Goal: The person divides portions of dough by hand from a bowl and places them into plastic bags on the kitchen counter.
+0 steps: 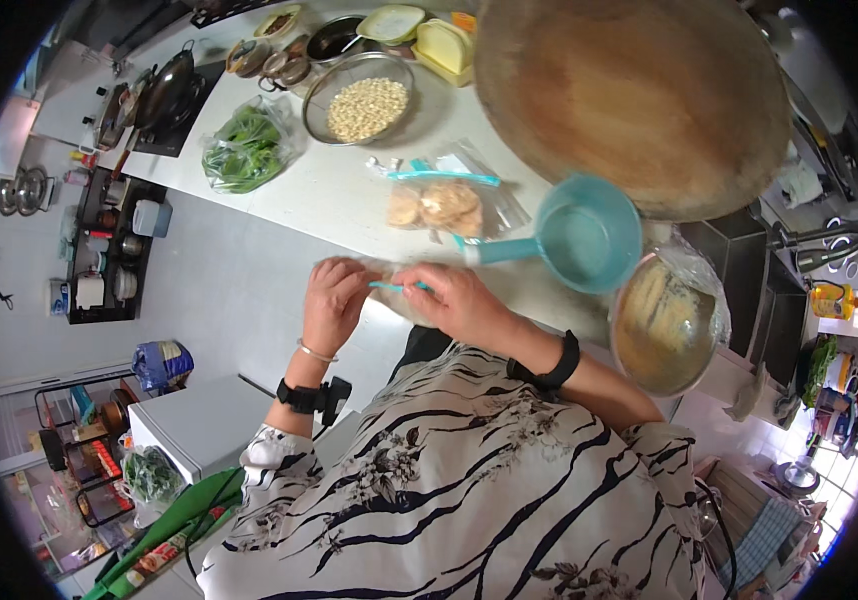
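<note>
My left hand (pixel 335 296) and my right hand (pixel 444 296) pinch the blue seal strip of a clear zip bag (pixel 395 301) between them, just off the counter's front edge. What the bag holds is blurred. Behind my hands a second zip bag (pixel 436 206) with pale tan, rounded food pieces lies on the counter. Right of it is a teal plastic dipper (pixel 586 234), its handle pointing towards my right hand. A metal bowl (pixel 665 326) with yellowish residue and plastic film at its rim stands beyond my right forearm.
A mesh strainer of pale beans or kernels (pixel 367 109) and a plastic bag of leafy greens (pixel 246 150) rest on the counter (pixel 309 199). A large round wooden board (pixel 624 97) covers the back right. Covered containers stand behind; a wok (pixel 166 90) is at left, a sink (pixel 755 277) at right.
</note>
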{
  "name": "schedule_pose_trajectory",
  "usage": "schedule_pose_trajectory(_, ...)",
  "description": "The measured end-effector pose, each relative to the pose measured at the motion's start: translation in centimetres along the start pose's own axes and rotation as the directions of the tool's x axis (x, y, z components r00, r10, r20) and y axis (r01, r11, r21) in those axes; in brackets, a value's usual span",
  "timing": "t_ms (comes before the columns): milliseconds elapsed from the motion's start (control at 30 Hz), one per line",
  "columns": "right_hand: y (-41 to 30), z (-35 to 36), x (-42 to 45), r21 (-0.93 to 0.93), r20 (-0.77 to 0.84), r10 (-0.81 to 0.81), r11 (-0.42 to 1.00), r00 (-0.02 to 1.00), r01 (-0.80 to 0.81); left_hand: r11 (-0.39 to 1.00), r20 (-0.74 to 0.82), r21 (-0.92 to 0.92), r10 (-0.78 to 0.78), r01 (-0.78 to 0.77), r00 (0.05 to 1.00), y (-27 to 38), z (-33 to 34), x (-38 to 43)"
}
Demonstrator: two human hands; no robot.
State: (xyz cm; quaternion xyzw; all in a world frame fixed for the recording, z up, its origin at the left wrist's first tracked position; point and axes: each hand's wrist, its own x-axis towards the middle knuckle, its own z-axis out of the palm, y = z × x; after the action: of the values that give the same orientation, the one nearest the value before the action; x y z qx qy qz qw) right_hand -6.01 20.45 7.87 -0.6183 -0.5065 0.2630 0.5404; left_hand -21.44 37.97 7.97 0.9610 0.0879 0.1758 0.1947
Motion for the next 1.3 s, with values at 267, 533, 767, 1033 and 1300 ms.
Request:
schedule_pose_trajectory(267,-1.6,1.8,11.4,0.479,-0.068,0.428,0.806,0.901,-0.347,0.100,0.214,-0.934,-0.611,0.342,0.762,-13.7,2.7,-1.0)
schedule_pose_trajectory(533,1.8,7.1,14.9,0.993,-0.114,0.483,0.068,0.868,0.092,-0.770,0.318,-0.627,-0.115,0.118,0.941,-12.2,3.8,2.6)
schedule_pose_trajectory(767,6.5,1.8,13.9,0.266,-0.179,0.530,0.837,0.829,-0.478,-0.466,0.532,-0.816,-0.378,0.341,0.757,-18.2,-0.2,5.7)
schedule_pose_trajectory(1033,13.2,-5.4,15.0,-0.756,0.102,0.581,0.573,0.808,-0.316,-0.674,0.677,-0.651,-0.305,0.350,0.670,-19.3,-2.0,3.8)
schedule_pose_trajectory(1300,11.2,-3.7,15.4,-0.852,0.084,0.672,0.431,0.735,-0.297,-0.680,0.603,-0.685,-0.325,0.263,0.729,-20.9,1.4,-1.1)
